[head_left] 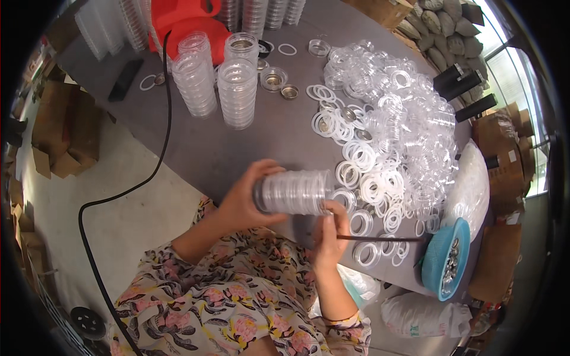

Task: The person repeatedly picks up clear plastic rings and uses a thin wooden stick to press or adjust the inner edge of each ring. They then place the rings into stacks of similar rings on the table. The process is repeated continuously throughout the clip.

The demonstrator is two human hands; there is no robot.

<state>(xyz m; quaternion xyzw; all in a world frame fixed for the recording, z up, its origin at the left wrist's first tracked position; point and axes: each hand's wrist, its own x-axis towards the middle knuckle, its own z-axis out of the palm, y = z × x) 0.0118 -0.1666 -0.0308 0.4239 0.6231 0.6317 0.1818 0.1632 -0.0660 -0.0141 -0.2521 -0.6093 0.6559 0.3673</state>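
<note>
My left hand (249,199) is wrapped round the left end of a stack of clear round plastic jars or lids (295,191), which lies sideways above my lap at the table's near edge. At the stack's right end, my right hand (331,234) pinches a thin dark stick (383,239) that points to the right. Its fingertips are close to the stack's rim; whether they touch it I cannot tell. Beyond the stick, white sealing rings (373,187) lie scattered beside a big heap of clear plastic lids or rings (409,130).
Upright stacks of clear containers (237,95) stand at the back left, near a red plastic object (178,18) and a black cable (169,113). A blue basket (432,261) with small metal pieces sits at the right edge, next to a clear plastic bag (469,190).
</note>
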